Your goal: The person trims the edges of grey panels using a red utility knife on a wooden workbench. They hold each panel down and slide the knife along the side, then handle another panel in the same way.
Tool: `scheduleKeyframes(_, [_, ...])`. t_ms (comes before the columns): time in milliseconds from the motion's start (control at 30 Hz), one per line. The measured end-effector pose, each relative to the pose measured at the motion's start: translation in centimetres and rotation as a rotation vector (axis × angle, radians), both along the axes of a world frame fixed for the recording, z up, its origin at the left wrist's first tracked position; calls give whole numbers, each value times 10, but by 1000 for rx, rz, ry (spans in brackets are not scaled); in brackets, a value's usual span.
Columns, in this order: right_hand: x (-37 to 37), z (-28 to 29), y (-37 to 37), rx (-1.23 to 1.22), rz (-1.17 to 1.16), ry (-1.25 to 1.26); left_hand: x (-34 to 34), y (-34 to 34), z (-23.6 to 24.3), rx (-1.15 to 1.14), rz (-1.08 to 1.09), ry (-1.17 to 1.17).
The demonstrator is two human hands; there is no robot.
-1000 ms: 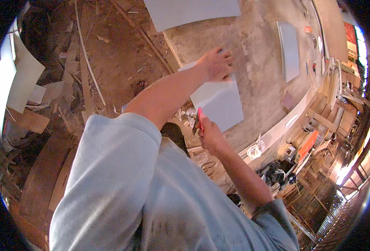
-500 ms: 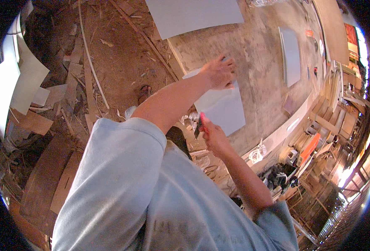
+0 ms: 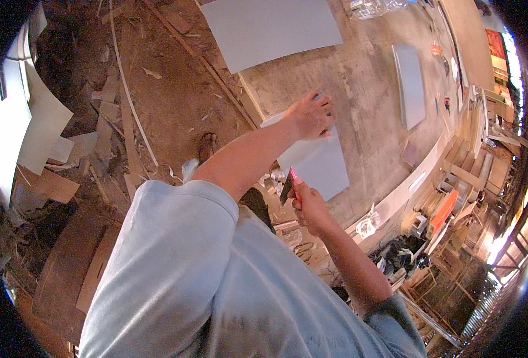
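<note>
A pale grey rectangular sheet lies on the worn worktop in front of me. My left hand rests over its far left part, fingers bent and apart; a small blue spot shows beside them, too unclear to name. Close to the sheet's near edge, my right hand is closed around a red-handled tool with a dark flat blade. The tool tilts up, with its red end pointing away from me. Whether it touches the sheet I cannot tell.
A larger grey sheet lies at the far end of the worktop, and narrower sheets lie to the right. A clear plastic bag is at the back. Wood strips crowd the right; offcuts litter the left floor.
My right hand has drawn back slightly toward me, and the tool in it has turned more upright. My left hand stays on the sheet. The whole view has shifted a little.
</note>
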State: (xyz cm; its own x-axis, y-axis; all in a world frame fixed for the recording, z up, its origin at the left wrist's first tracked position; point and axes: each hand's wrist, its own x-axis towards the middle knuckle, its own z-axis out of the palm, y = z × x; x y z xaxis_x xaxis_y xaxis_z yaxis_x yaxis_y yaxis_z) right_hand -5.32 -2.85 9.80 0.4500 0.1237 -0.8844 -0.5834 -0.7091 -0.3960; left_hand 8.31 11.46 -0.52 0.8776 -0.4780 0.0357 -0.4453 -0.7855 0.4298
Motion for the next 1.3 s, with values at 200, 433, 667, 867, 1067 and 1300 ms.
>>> scheduleKeyframes(200, [-3,-28,-6,-32,10,5,0,-1,0,-112,4,-22])
scheduleKeyframes(433, [0,-21,19,-93,-130,81,4,-3,-8,-119,32,-74])
scheduleKeyframes(667, [21,-22,35,-116,-117,147,-3,-4,-8,-138,46,-83])
scheduleKeyframes(867, [23,11,43,-70,-182,180,-1,2,-6,-128,24,-40])
scheduleKeyframes(1067, [33,9,41,-66,-110,222,2,-2,-6,-87,38,-31])
scheduleKeyframes(1300, [42,7,43,-30,19,109,29,29,-21,-200,-183,-230])
